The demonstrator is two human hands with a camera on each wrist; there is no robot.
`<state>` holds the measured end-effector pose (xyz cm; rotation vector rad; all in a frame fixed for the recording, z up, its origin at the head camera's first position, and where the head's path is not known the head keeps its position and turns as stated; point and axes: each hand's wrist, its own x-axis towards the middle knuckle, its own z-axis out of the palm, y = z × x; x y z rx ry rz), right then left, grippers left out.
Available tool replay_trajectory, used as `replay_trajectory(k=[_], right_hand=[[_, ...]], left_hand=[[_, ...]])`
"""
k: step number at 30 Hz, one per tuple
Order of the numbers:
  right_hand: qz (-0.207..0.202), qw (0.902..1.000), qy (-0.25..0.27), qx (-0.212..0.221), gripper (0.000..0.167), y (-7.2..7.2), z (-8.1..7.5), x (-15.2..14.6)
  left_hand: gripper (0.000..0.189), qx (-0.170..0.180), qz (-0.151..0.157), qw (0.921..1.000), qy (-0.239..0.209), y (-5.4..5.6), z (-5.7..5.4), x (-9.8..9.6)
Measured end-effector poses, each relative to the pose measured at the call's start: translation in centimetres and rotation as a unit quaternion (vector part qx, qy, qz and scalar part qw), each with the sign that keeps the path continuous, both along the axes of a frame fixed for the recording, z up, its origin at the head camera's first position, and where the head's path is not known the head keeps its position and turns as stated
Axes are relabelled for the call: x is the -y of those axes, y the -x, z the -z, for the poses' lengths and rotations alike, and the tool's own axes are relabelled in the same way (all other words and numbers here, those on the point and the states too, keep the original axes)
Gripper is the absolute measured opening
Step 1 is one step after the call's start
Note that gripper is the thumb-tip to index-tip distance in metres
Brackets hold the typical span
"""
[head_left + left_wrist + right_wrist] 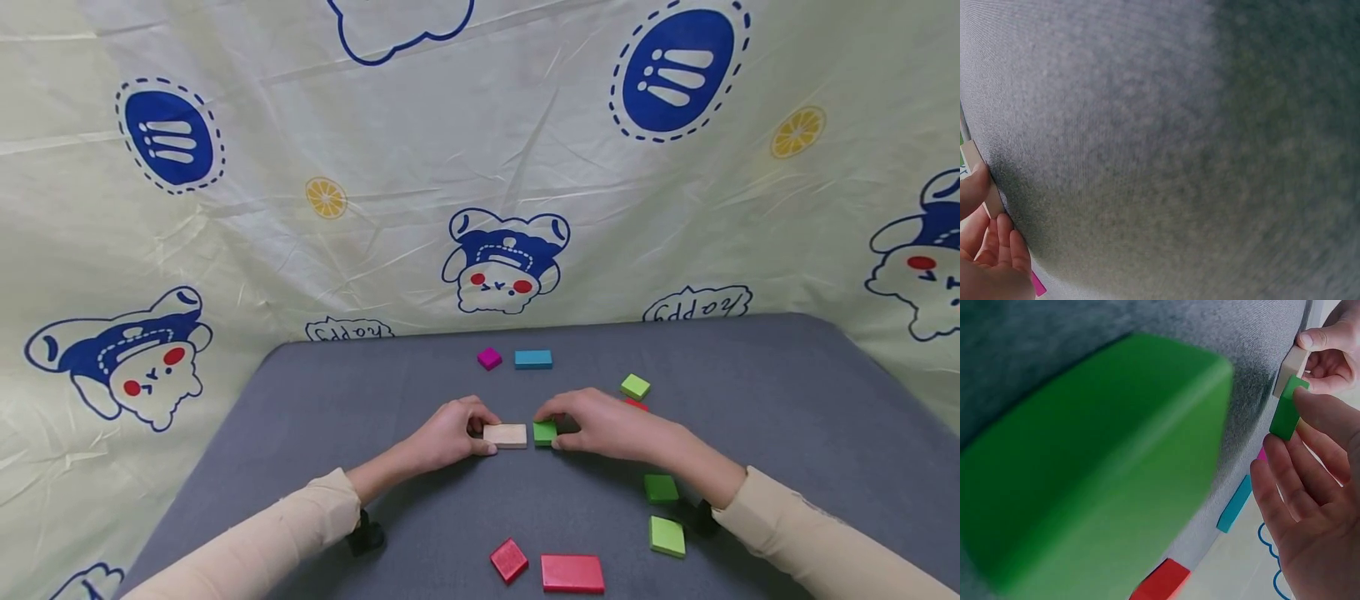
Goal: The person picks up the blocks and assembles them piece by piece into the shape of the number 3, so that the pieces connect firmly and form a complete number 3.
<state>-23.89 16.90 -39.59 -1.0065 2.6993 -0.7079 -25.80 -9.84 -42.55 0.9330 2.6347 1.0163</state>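
My left hand [452,432] pinches a plain wooden block [506,436] by its left end, thumb at the near side and fingers at the far side. In the left wrist view the same wooden block [984,181] shows between thumb and fingertips at the left edge. My right hand [600,427] pinches a small green block [544,433] between thumb and fingers. A narrow gap parts the two blocks in the head view. From the right wrist, the green block [1287,409] overlaps the wooden block, with the left hand behind.
Behind the hands lie a magenta block [490,359] and a blue block [533,360]. Nearer are a red square block [509,561] and a red oblong block [572,573]. Around the right forearm sit light green [667,537], green [661,489] and partly hidden red blocks [637,404].
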Motion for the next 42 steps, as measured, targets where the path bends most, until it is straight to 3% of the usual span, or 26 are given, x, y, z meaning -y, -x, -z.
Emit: replay_trajectory(k=[14,25,36,42], right_hand=[[-0.022,0.9996,0.006,0.016,0.026,1.0,0.3,0.9],[-0.005,0.9998,0.005,0.019,0.028,0.8,0.7,1.2],[-0.006,0.9998,-0.019,0.011,0.041,0.5,0.6,1.5],[0.004,0.9997,-0.026,0.001,0.047,-0.1,-0.1,0.8]], left_hand=[[0.024,0.004,0.0,1.0,-0.005,0.0,0.0,-0.1],[0.025,-0.005,0.008,0.9999,-0.012,0.1,0.2,0.0],[0.023,-0.006,0.006,0.9999,-0.01,0.0,0.1,0.0],[0.023,-0.004,-0.002,0.9999,-0.012,-0.3,0.2,0.1]])
